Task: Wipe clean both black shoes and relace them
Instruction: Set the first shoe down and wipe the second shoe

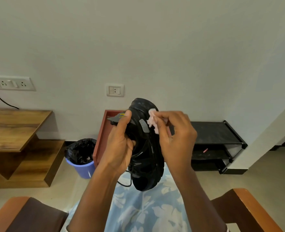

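A black shoe (146, 148) stands on end over my lap, heel up and toe down, with a black lace (126, 181) dangling from its lower part. My left hand (120, 144) grips the shoe by its opening, thumb pointing up along the collar. My right hand (175, 136) pinches a small pink cloth (152, 121) and holds it against the upper side of the shoe near the heel. The second shoe is not in view.
A reddish-brown tray or box (99, 139) stands behind the shoe. A blue bin with a black liner (81, 154) sits on the floor at left, beside a wooden stepped shelf (17, 129). A black shoe rack (217, 144) stands at right. Chair arms (249, 210) flank my lap.
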{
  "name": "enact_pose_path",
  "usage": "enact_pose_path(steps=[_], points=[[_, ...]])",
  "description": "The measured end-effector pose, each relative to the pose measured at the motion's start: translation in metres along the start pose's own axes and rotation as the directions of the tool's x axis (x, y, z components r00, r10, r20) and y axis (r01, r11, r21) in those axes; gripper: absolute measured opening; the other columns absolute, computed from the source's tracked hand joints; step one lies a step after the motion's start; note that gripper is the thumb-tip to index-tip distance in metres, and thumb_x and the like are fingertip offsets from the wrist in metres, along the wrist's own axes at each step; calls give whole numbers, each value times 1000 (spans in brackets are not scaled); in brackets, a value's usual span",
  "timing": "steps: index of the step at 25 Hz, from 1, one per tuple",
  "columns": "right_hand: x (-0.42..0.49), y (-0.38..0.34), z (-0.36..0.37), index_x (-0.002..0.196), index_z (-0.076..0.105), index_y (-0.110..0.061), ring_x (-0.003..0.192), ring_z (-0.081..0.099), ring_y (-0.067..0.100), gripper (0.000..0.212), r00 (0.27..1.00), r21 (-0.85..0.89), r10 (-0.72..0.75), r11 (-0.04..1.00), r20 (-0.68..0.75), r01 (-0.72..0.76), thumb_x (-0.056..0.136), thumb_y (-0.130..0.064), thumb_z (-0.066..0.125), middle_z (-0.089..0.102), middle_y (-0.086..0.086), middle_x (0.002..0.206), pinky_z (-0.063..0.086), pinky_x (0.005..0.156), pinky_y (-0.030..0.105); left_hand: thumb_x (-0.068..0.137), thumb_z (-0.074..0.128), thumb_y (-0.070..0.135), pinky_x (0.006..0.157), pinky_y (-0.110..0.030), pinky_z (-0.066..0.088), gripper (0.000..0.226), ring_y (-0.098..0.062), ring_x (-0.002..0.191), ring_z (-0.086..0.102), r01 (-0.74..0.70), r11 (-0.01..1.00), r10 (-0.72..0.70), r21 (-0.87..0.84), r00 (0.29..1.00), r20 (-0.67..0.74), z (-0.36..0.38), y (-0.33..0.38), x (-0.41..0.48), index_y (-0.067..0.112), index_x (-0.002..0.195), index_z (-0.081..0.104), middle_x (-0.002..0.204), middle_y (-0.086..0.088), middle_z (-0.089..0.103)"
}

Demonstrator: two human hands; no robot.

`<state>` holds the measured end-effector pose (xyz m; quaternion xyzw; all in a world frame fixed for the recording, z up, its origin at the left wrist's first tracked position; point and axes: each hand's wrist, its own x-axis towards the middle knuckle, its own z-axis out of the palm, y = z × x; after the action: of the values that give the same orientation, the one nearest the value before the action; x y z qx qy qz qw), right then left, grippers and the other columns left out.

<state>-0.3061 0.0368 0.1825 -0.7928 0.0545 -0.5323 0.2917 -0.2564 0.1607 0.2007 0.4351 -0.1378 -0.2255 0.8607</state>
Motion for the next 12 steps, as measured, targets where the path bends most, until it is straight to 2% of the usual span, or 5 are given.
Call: enact_pose_path(steps=[2,5,7,9,12], points=[[15,-4,3,98,76,-10,84,63,18,7,1000,-7,-8,1000,-13,8,91,-9,73,66,-1,93,52,71,26,97,48,35,86,-31,58,35,-22,109,69,4,1000,-4,-14,1000,2,3,-2,-1,13,112,70,115,-11,72],[10,-3,6,102,76,-13,88,64,17,12,999,-5,-39,999,36,39,93,-7,71,67,-3,97,52,74,28,100,43,35,89,-30,56,40,-19,107,69,9,997,-10,-82,1000,-12,2,1,-1,15,99,78,113,-9,73],[-11,4,6,103,75,-10,92,65,15,11,998,11,-35,999,61,34,94,-8,69,69,-3,98,54,77,32,101,43,39,101,-37,50,41,-23,114,66,17,990,-28,-137,997,-79,-5,4,1,10,113,71,119,-13,71],[-36,12,7,102,74,-8,95,65,11,14,996,31,34,999,80,-36,95,-17,67,71,-2,99,57,79,34,99,48,43,110,-46,41,48,-28,120,62,-9,983,-14,-181,992,-127,-11,4,5,8,129,59,126,-15,66],[-44,15,8,99,75,-11,96,59,2,14,994,-28,81,996,73,-80,91,-22,71,73,-3,96,57,77,27,97,50,46,111,-49,39,49,-28,121,62,-33,975,-8,-219,983,-184,-15,4,9,11,131,57,127,-13,67]])
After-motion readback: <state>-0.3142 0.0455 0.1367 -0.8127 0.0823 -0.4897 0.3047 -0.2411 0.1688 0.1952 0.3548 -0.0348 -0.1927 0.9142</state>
